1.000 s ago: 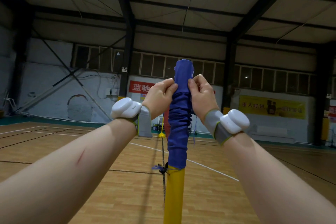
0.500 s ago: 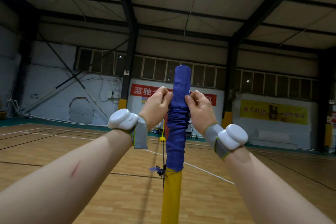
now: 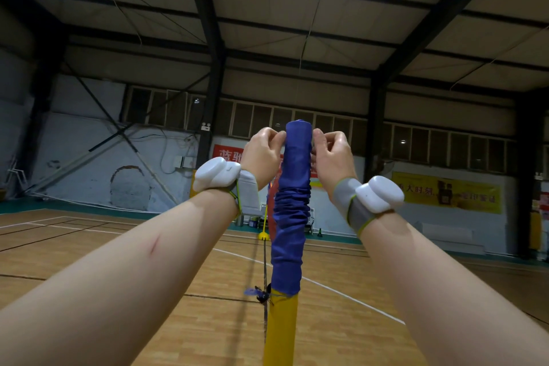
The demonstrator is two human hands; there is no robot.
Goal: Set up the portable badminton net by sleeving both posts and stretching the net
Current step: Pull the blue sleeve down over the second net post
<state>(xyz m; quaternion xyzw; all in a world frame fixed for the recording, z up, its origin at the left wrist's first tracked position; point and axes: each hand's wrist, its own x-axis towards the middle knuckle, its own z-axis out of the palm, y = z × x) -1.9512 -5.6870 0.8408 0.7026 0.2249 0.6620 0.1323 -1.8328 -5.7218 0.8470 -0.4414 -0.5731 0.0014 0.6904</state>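
Note:
A yellow post (image 3: 280,330) stands upright right in front of me. A blue fabric sleeve (image 3: 289,229) covers its upper part, smooth near the top and bunched in the middle. My left hand (image 3: 263,156) pinches the sleeve's left side just below the top. My right hand (image 3: 334,157) pinches the right side at the same height. The dark net edge (image 3: 264,264) hangs behind the post, tied near the sleeve's lower hem by a small blue knot (image 3: 258,294). Both wrists carry white devices on grey bands.
A wooden court floor (image 3: 118,261) with white and black lines spreads around. A second yellow post base (image 3: 263,235) stands far behind. Banners hang on the back wall (image 3: 89,157), and dark steel columns rise along it.
Both hands have climbed up the sleeve to just under its top. The fabric near the top is now smoother, with the bunching lower down. The view has tilted upward.

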